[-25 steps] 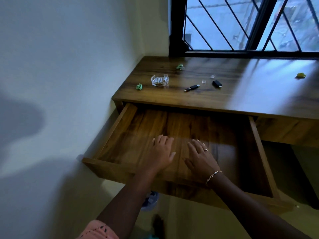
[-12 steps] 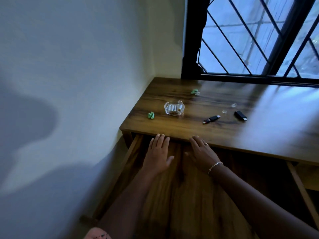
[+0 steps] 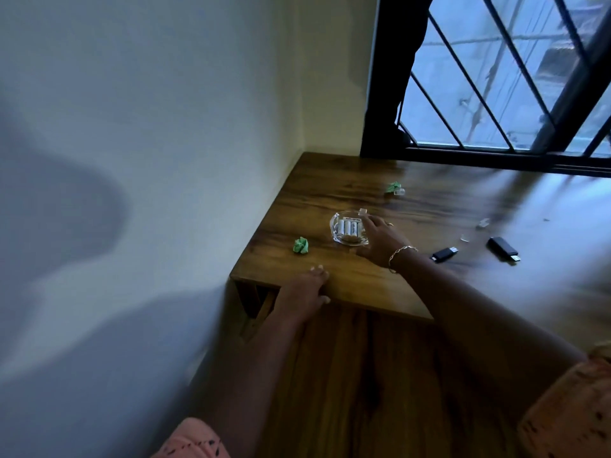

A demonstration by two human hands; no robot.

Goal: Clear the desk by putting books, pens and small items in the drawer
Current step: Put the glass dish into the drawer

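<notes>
A glass dish (image 3: 344, 230) holding several white batteries sits on the wooden desk (image 3: 334, 180) near its left end. My right hand (image 3: 380, 239) reaches over the desk, its fingers at the dish's right rim and its thumb by the near right corner. My left hand (image 3: 302, 292) rests on the desk's front edge, fingers lying flat over it. Below the edge the open drawer (image 3: 363, 375) shows only its bare wooden bottom. A crumpled green paper (image 3: 301, 245) lies left of the dish. Two black USB sticks (image 3: 444, 255) (image 3: 502, 247) lie to the right.
A second green paper ball (image 3: 393, 187) lies farther back, and small clear plastic caps (image 3: 482, 223) lie near the USB sticks. A white wall (image 3: 148, 160) borders the desk on the left. A barred window (image 3: 496, 94) stands behind it.
Both hands have left the drawer bottom. The right hand moved up onto the desk to the glass dish, the left hand to the desk's front edge. The view came closer.
</notes>
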